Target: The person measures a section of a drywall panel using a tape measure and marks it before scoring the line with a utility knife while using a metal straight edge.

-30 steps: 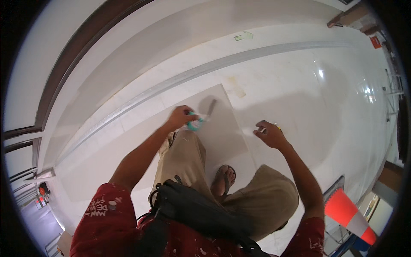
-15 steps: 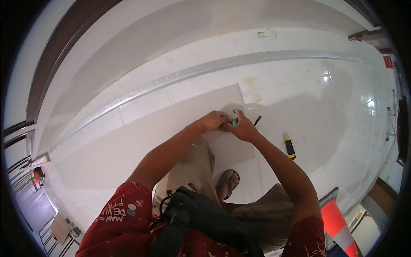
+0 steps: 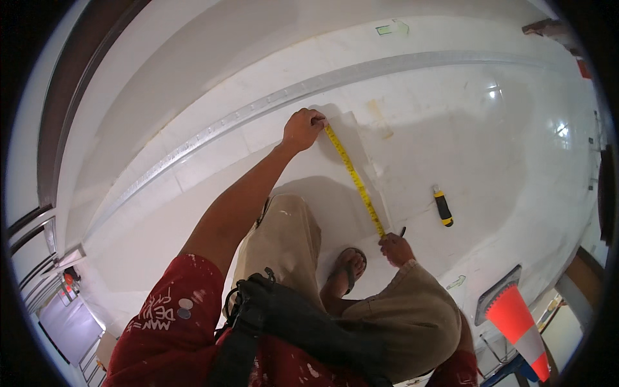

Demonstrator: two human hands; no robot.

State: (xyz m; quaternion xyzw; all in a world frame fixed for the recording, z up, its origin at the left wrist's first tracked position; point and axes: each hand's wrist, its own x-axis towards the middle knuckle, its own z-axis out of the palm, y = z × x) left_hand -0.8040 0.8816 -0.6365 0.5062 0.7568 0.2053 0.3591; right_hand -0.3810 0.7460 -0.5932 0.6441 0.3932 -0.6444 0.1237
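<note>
A yellow tape measure [image 3: 353, 173] stretches across a pale rectangular board [image 3: 258, 187] under me. My left hand [image 3: 302, 129] pinches its upper end near the board's far edge. My right hand [image 3: 395, 248], low by my knee, is closed on the other end of the tape, with a slim dark stick poking up from it; the tape's case is hidden. A black and yellow utility knife [image 3: 442, 206] lies on the tiled floor right of the board.
A long metal channel [image 3: 284, 97] runs along the floor beside the wall. A green arrow marking [image 3: 392, 28] is beyond it. At the lower right stands an orange and white cone [image 3: 516, 322]. A dark door frame [image 3: 71, 77] is at upper left.
My hands were together around a small teal item; now they are apart, left moved up, right down, with the yellow tape pulled out between them. The knife is now out of my hand on the floor.
</note>
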